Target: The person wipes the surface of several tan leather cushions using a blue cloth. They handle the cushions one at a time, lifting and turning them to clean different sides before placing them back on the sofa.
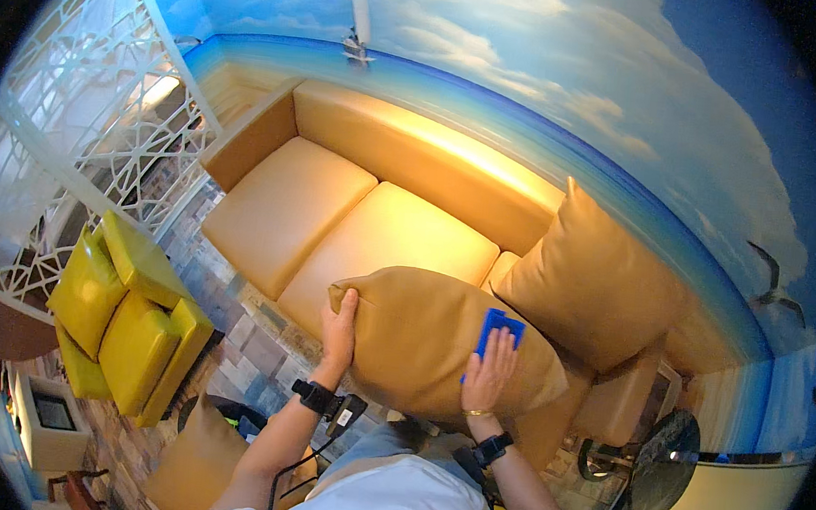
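A tan, leather-look cushion (415, 342) is held up in front of me, over the front of the sofa. My left hand (339, 332) grips its left edge near the corner, thumb on the near face. Flat against the right part of that face, my right hand (491, 369) presses a folded blue cloth (502, 325), fingers together and partly covering it. Behind the cushion is the tan sofa (396, 229), whose seat is partly hidden. A second tan cushion (585, 283) leans at the sofa's right end.
A yellow-green armchair (129, 326) stands to the left, before a white lattice screen (139, 104). Another tan cushion (194, 461) lies low at my left, beside a dark bucket (223, 409) with things in it. A round dark tabletop (664, 466) is at the right.
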